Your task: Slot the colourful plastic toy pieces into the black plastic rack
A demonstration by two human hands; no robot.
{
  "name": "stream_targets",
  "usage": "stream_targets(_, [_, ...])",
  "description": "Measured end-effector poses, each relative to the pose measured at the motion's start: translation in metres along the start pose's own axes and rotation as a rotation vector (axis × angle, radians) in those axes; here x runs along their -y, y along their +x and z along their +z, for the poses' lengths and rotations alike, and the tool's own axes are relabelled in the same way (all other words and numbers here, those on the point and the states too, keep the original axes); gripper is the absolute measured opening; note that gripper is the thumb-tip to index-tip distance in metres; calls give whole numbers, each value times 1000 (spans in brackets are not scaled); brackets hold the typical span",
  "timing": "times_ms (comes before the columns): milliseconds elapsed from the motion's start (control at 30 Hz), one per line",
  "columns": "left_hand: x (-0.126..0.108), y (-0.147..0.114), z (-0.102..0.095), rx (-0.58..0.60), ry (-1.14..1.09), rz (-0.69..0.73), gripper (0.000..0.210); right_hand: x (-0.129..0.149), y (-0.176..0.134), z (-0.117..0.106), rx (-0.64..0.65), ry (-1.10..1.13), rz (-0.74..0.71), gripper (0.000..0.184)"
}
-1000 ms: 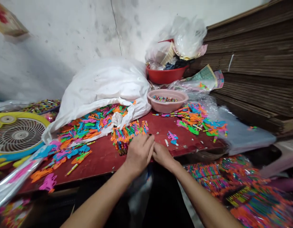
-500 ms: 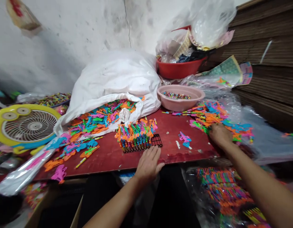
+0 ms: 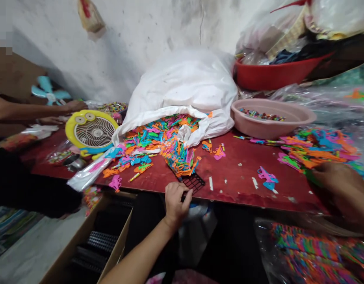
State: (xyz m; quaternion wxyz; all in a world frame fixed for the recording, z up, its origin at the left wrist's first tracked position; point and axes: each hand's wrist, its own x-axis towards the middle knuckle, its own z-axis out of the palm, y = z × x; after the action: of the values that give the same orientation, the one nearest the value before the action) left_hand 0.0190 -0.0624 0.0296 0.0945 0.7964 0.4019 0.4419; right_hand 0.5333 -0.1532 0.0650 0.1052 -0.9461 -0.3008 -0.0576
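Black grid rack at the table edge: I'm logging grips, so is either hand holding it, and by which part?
The left hand pinches the black grid rack at its near empty corner. The right hand rests on the loose plastic pieces; its grip cannot be told.

The left hand (image 3: 175, 202) reaches up from the lower middle on a bare forearm, back of the hand up, its fingers (image 3: 184, 194) curled in a loose grip. The right hand (image 3: 337, 182) is far out to the right, palm down with knuckles bent, its forearm running off the right edge, blurred
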Motion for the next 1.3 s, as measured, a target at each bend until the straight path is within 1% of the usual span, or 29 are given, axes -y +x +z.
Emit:
stream_targets(33, [1, -2, 0, -33, 33, -68, 17, -1, -5, -4, 36, 1, 5, 22])
stream_targets(67, [2, -4, 1, -62, 67, -137, 18, -1, -12, -9, 45, 8, -9, 26])
stream_targets(100, [4, -4, 2, -85, 95, -199, 18, 2, -20, -15, 25, 24, -38, 31])
stream_targets(167, [8, -3, 4, -123, 122, -291, 19, 14, -40, -28, -79, 117, -128, 39])
stream_targets(200, [10, -1, 6, -139, 124, -322, 21, 24, -52, -33, -97, 202, -147, 40])
stream_targets(233, [12, 1, 7, -153, 119, -347, 24, 36, -65, -38, -119, 333, -122, 37])
stream_targets(300, [15, 4, 9, -169, 107, -387, 31, 66, -91, -42, -9, 626, -61, 26])
stream_targets(333, [16, 5, 9, -164, 106, -401, 34, 82, -103, -41, 82, 719, -51, 21])
stream_targets(367, [17, 6, 10, -152, 106, -410, 37, 97, -113, -39, 136, 762, -62, 18])
stream_targets(400, [17, 7, 11, -140, 108, -416, 38, 112, -121, -34, 165, 777, -97, 19])
stream_targets(433, [17, 7, 11, -126, 112, -420, 39, 126, -127, -29, 155, 788, -147, 22])
stream_targets(533, [19, 9, 11, -109, 105, -430, 36, 160, -130, -11, 79, 692, -271, 27])
stream_targets(600, [23, 11, 10, -100, 69, -440, 34, 175, -122, -4, 71, 590, -324, 25])
stream_targets(700, [31, 14, 6, -61, -32, -451, 33, 189, -108, 0, 91, 371, -358, 22])
stream_targets(800, [42, 20, 2, -5, -139, -458, 35, 194, -100, 0, 105, 158, -400, 25])
stream_targets(867, [50, 26, -1, 37, -213, -452, 36, 196, -100, -1, 117, 58, -424, 29])
stream_targets(967, [64, 40, -2, 121, -364, -423, 37, 200, -103, -2, 127, -61, -417, 33])
stream_targets(1067, [81, 57, 0, 216, -503, -401, 39, 204, -105, -3, 140, -148, -403, 37])
stream_targets(1133, [90, 68, 2, 265, -548, -384, 39, 206, -106, -4, 149, -182, -394, 39])
stream_targets(1300, [104, 92, 11, 340, -626, -307, 40, 208, -101, -7, 165, -242, -382, 41])
